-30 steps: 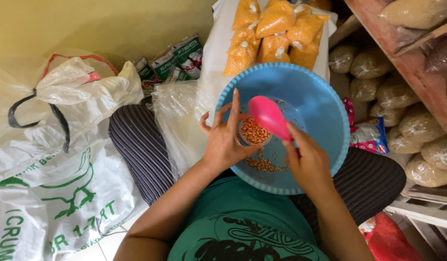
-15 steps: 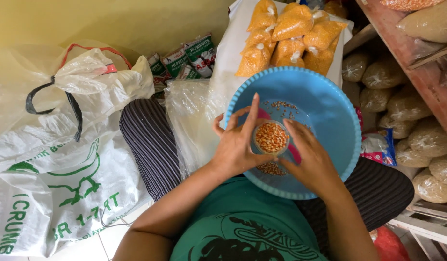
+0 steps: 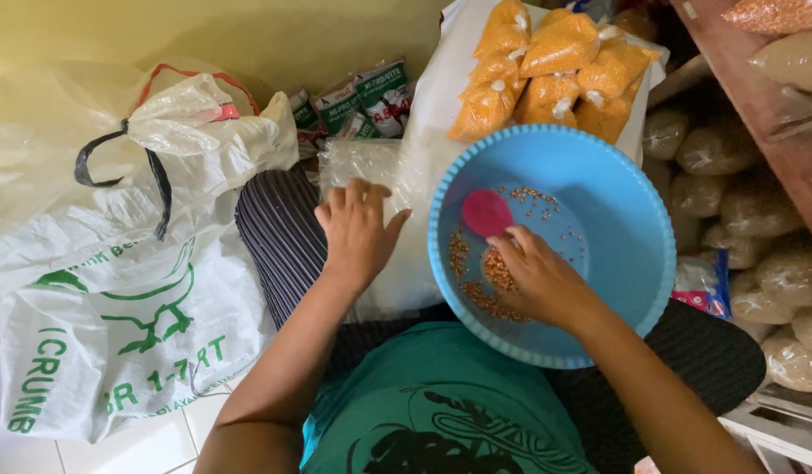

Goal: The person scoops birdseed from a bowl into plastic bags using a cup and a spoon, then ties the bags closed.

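Blue plastic basin [image 3: 625, 263] on the lap, its near rim against the green shirt, its far rim just beside a heap of filled orange packets [image 3: 555, 70]. Inside: scattered orange-brown grains [image 3: 476, 294] and a pink scoop [image 3: 487, 213]. Right hand [image 3: 542, 281] inside the basin, fingers curled over the scoop's handle end amid the grains. Left hand [image 3: 358, 230] open, flat on a stack of clear plastic bags [image 3: 362, 162] left of the basin. White sacks [image 3: 116, 290] crowd the left edge; bagged goods [image 3: 775, 263] crowd the right.

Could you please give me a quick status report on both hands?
Left hand flat on clear bags. Right hand in blue basin, by pink scoop.
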